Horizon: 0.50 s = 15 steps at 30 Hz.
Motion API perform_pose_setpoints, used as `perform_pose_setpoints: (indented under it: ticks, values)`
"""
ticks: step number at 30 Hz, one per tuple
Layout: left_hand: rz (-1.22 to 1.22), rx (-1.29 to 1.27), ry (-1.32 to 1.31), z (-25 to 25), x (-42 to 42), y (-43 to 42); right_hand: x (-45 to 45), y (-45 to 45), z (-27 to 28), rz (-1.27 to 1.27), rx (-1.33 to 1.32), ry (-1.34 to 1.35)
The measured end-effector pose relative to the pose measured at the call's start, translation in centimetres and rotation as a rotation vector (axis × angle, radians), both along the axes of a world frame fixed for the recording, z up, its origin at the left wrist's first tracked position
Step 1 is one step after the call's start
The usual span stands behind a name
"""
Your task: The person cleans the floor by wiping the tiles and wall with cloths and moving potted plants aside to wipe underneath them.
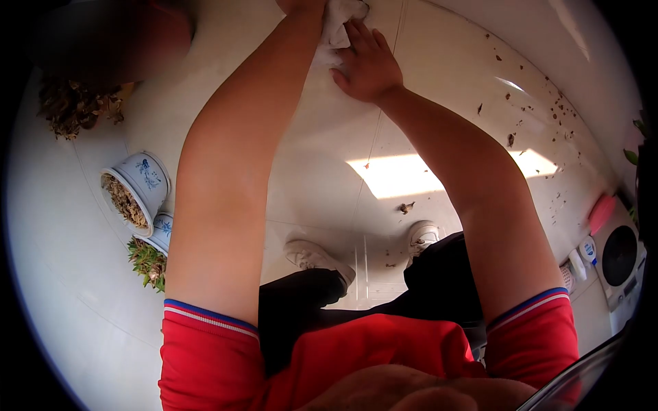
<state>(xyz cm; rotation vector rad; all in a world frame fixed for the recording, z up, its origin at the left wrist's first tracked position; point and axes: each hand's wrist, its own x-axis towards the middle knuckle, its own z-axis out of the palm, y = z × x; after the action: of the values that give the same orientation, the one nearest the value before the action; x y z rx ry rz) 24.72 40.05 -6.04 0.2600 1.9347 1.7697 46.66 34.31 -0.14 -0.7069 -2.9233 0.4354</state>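
A crumpled white cloth or tissue (337, 26) lies on the pale tiled floor (329, 151) at the top of the view. My right hand (370, 65) is beside it, thumb and fingers spread, with the fingertips at the cloth's edge. Only the wrist side of my left hand (299, 5) shows at the upper frame edge, just left of the cloth. Its fingers are out of view, so what they hold is hidden.
Two white-and-blue flowerpots (147, 177) lie tipped at left, one with a succulent (147, 266). Dried leaves (79, 109) are at upper left. Dirt bits (511, 140) and a dry leaf (407, 207) dot the floor. A pink object (602, 214) and white appliance (620, 257) are at right.
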Motion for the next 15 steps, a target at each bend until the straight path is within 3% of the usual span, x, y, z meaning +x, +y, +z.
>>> perform_pose_setpoints:
  ticks: [1, 4, 7, 10, 13, 15]
  values:
    - [0.011, 0.088, -0.107, 0.1, 0.2, -0.3, 0.2, -0.5, 0.0, 0.013, -0.004, 0.003]
    - [-0.254, -0.503, 0.507, 2.7, 0.7, -2.0, 0.1, -0.5, 0.1, -0.001, -0.022, 0.015]
    - [-0.200, -0.405, 0.460, 2.5, 1.0, -1.2, 0.2, -0.6, -0.3, -0.014, -0.046, 0.048]
    - [0.260, 0.403, -0.575, -0.9, 0.4, -0.5, 0.0, -0.4, 1.4, 0.008, -0.054, -0.152]
    - [0.018, -0.120, -0.035, 0.0, 1.8, -0.8, -0.2, -0.3, 1.4, 0.019, -0.063, -0.194]
    - [-0.176, -0.314, 0.462, -0.3, 0.7, -2.0, -0.3, -0.3, 1.5, 0.012, -0.088, -0.185]
